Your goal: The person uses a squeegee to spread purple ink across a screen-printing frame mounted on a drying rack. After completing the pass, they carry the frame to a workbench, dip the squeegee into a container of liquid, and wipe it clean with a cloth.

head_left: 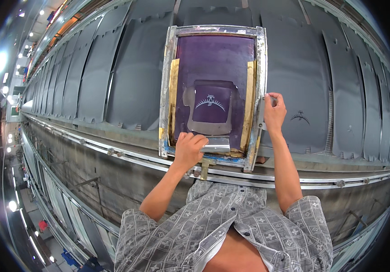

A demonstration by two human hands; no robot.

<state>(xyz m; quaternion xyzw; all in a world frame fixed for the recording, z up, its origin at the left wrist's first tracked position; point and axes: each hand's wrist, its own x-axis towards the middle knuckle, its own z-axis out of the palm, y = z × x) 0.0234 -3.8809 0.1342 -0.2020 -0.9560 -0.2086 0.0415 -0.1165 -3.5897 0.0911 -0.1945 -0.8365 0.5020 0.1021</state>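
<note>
A screen-printing frame (261,54) with a purple mesh (217,56) lies over a dark grey sheet in front of me. On the mesh, wet grey ink (190,115) surrounds a square with a pale arched design (210,104). My left hand (189,149) is closed round the left end of a metal squeegee (217,144) at the near end of the mesh. My right hand (274,112) has its fingers curled against the frame's right rail, thumb and fingertips gripping its outer edge. The thumb of my left hand is partly hidden.
Dark grey sheets (136,77) lie in a long row on both sides. A sheet at the right bears a dark arched print (300,118). A metal rail (127,155) runs along the near edge, with a brass-coloured bracket (205,168) at the frame's near end.
</note>
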